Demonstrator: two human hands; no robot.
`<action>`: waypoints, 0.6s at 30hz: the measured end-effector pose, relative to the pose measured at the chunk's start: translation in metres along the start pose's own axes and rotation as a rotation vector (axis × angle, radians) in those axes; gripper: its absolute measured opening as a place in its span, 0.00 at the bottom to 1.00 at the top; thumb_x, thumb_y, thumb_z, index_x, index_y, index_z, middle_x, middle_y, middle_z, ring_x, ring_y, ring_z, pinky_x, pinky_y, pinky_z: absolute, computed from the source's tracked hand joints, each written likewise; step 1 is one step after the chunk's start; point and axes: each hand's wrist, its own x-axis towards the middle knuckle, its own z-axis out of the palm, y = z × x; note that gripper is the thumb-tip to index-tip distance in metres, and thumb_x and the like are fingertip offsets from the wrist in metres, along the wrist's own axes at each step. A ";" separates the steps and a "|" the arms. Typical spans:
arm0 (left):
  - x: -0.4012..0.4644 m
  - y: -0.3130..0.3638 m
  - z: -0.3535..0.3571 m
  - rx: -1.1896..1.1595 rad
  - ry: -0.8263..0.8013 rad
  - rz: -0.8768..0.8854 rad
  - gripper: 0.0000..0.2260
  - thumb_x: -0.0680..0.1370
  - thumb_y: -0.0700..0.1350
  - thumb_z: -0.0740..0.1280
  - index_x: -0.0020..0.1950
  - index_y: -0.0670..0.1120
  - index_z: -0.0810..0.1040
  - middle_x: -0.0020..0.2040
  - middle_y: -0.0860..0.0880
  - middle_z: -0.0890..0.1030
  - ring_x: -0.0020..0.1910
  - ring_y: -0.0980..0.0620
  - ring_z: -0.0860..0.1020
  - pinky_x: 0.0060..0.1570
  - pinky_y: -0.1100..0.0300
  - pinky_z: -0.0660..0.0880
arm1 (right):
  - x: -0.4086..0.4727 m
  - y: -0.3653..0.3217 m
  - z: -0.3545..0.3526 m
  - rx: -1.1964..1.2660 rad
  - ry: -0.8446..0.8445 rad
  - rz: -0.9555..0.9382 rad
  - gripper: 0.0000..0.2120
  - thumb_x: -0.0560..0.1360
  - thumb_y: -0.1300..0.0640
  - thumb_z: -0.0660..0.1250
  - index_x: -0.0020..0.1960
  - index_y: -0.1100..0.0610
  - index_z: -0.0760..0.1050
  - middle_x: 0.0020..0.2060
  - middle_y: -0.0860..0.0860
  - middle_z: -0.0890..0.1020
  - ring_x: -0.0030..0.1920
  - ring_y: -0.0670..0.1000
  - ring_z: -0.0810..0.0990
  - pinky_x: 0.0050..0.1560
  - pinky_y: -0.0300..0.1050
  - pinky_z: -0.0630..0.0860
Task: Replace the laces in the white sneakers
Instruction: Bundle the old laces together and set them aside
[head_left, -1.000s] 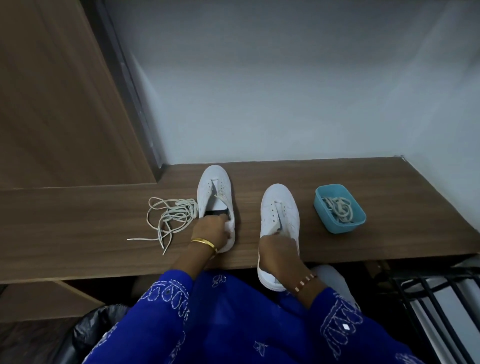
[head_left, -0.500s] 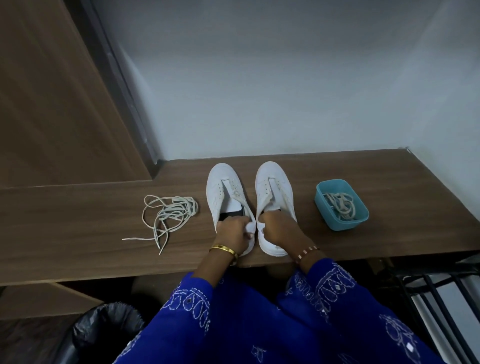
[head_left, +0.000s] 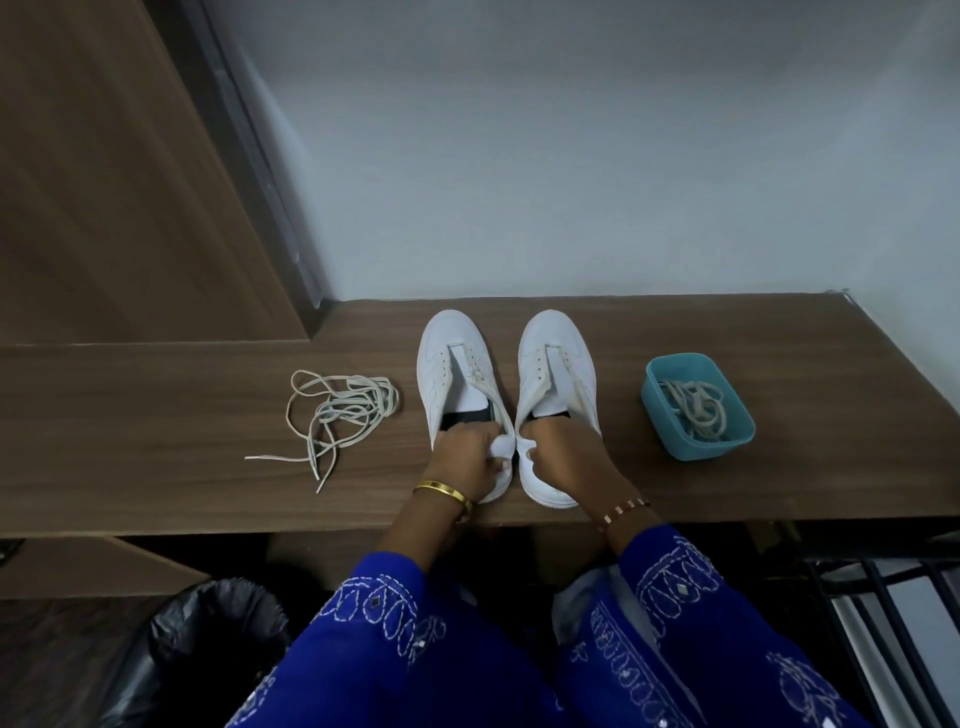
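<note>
left hand (head_left: 467, 451) gripping left sneaker (head_left: 457, 374), right hand (head_left: 563, 449) gripping right sneaker (head_left: 558, 364)

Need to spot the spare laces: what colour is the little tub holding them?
Teal-blue tub, right of the sneakers; the laces inside look off-white. Seen in the head view.
</note>
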 end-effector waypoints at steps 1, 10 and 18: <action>-0.001 0.000 0.000 0.004 0.000 -0.006 0.08 0.74 0.44 0.67 0.46 0.40 0.75 0.50 0.43 0.80 0.52 0.42 0.75 0.45 0.57 0.65 | 0.001 0.000 0.001 0.000 0.004 -0.006 0.13 0.79 0.59 0.58 0.61 0.61 0.73 0.57 0.56 0.78 0.59 0.54 0.74 0.59 0.43 0.69; -0.003 0.000 0.000 0.002 0.025 -0.007 0.07 0.73 0.43 0.67 0.45 0.39 0.76 0.48 0.42 0.80 0.51 0.42 0.75 0.43 0.57 0.64 | -0.001 -0.002 0.003 -0.048 0.050 -0.022 0.13 0.79 0.59 0.58 0.60 0.59 0.74 0.55 0.55 0.79 0.56 0.54 0.76 0.52 0.43 0.70; -0.008 0.004 -0.004 0.093 -0.007 -0.004 0.09 0.74 0.45 0.65 0.50 0.39 0.75 0.51 0.41 0.79 0.53 0.41 0.75 0.47 0.54 0.68 | -0.009 -0.001 0.002 -0.037 0.066 -0.071 0.12 0.79 0.59 0.58 0.58 0.61 0.74 0.53 0.57 0.80 0.54 0.54 0.77 0.50 0.42 0.68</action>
